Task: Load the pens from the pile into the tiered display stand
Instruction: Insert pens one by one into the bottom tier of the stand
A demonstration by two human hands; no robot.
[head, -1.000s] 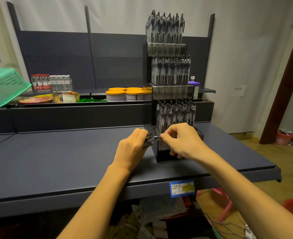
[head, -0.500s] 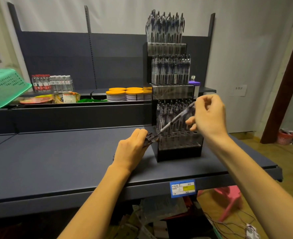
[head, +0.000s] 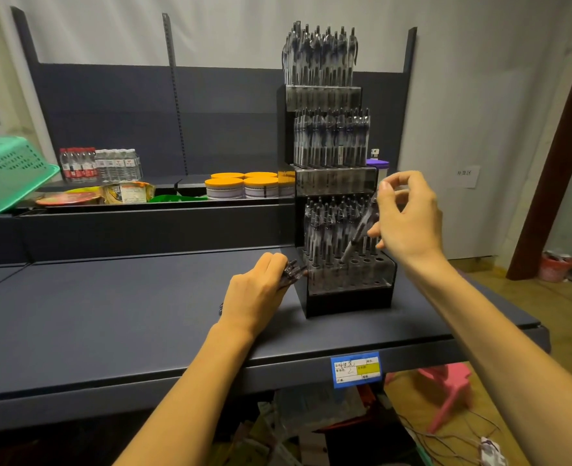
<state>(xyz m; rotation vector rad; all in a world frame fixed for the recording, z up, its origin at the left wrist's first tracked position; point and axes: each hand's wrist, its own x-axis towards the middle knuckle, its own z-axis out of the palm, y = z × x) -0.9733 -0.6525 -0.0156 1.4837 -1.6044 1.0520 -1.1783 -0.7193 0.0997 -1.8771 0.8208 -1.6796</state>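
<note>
My right hand [head: 407, 218] pinches one pen [head: 358, 235], tipped so its point finds a hole in the display stand [head: 347, 297], near the shelf's [head: 110, 317] front edge. My left hand [head: 256, 297] grips spare pens [head: 293, 272] close by.

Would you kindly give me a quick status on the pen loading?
Left hand grips spare pens on shelf. Right hand pinches one pen, tilted, tip over empty front holes of stand. Nothing blocking.

Counted what I could: one tiered display stand [head: 345, 297] with three tiers, four orange-lidded tubs [head: 244, 188], one green basket [head: 5, 173], one pink stool [head: 446, 388], two hands. Pens and water bottles [head: 99, 164] were too many to count.
</note>
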